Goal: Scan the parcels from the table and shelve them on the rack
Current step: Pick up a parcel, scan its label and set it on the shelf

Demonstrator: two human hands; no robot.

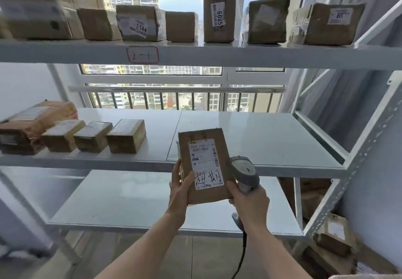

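While L hand (181,188) grips parcel (204,165), R hand (250,200) fingers wrap scanner (243,173).

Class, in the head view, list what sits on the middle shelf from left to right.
Orange-taped parcel stack → three small brown boxes in a row → bare shelf surface, behind the held parcel.

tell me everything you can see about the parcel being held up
The parcel is a flat brown cardboard box, held upright and slightly tilted before the rack's middle shelf. A white shipping label with barcodes covers its face, handwritten black characters across the bottom and more above. The left hand grips its left edge; the right hand, holding a grey scanner, is at its lower right corner.
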